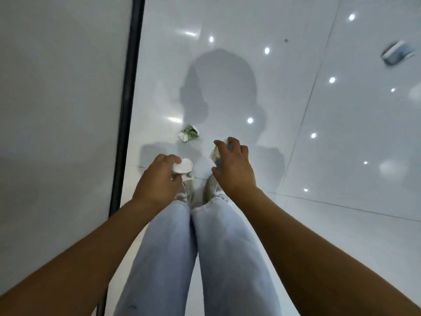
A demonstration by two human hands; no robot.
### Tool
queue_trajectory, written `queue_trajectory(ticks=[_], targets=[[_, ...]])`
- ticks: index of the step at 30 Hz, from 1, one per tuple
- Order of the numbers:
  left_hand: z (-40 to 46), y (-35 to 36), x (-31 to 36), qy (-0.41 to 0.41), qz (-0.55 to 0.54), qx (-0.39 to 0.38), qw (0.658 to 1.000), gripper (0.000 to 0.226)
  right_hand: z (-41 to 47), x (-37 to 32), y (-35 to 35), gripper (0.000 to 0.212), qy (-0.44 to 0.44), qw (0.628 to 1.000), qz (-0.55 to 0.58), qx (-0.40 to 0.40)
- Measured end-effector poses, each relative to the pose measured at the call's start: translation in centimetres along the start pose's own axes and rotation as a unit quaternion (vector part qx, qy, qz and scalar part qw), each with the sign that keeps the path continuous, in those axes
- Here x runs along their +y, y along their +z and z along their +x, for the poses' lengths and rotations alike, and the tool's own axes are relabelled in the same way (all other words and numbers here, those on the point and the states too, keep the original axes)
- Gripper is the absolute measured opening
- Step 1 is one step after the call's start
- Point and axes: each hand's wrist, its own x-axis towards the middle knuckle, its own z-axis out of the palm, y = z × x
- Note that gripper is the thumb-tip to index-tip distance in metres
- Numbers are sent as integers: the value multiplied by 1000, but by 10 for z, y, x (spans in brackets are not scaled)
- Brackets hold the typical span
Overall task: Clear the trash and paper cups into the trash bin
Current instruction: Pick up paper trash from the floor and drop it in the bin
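Note:
I look straight down at a glossy white tiled floor. My left hand (159, 179) grips a white paper cup (183, 165), its round white end poking out past my fingers. My right hand (234, 165) grips a crumpled piece of paper trash (214, 153), mostly hidden under my fingers. A crumpled green-and-white scrap (188, 132) lies on the floor just beyond both hands, a little left of centre. Another blurred piece of trash (397, 53) lies on the floor far to the upper right. No trash bin is in view.
My legs in light blue jeans (193, 258) and pale shoes (213, 185) stand below the hands. A white panel with a black edge strip (126, 110) runs along the left side. Ceiling lights reflect off the floor tiles (319, 156).

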Motion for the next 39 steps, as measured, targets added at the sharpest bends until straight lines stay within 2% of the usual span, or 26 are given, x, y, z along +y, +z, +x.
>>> queue_trajectory(ticks=[9, 16, 22, 28, 33, 39], targets=[[-167, -125, 108, 19, 12, 12, 1000, 37, -172, -97, -159, 60, -54, 998, -28, 23], [-269, -154, 139, 1, -33, 83, 996, 35, -260, -129, -212, 61, -123, 990, -65, 26], [-349, -128, 152, -52, -106, 192, 974, 33, -319, -119, -231, 58, -213, 969, -127, 10], [-441, -63, 155, -118, -187, 270, 937, 32, -382, -97, -224, 62, -277, 942, -185, -27], [-514, -21, 145, -184, -252, 324, 893, 36, -439, -101, -199, 62, -338, 907, -242, -70], [-605, 27, 108, -259, -300, 369, 840, 37, -514, -120, -142, 60, -417, 847, -312, -107]])
